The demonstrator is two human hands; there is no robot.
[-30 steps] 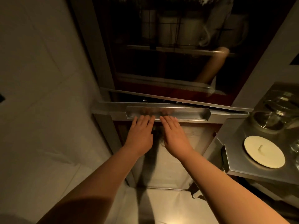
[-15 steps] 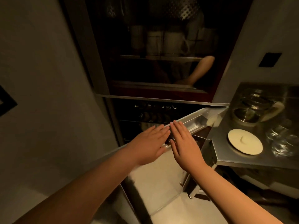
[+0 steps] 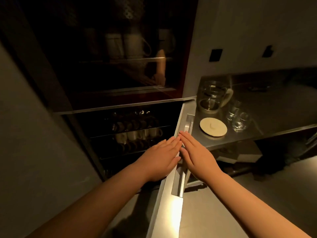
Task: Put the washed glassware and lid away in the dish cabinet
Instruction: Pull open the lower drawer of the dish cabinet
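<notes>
Hands: left hand (image 3: 161,156), right hand (image 3: 197,154) flat on cabinet door (image 3: 177,182), holding nothing. Jug (image 3: 211,96), glasses (image 3: 237,117) on table (image 3: 281,110) likely fragile, slippery; hold jug by handle.

It is dim and amber-toned where I stand. The brightest patch is a glare on the cabinet door (image 3: 173,210) below my hands. The upper glass panel (image 3: 120,57) reflects faintly; the racks behind stay murky. Edges bend from the wide lens, and everything looks soft, slightly smeared.
</notes>
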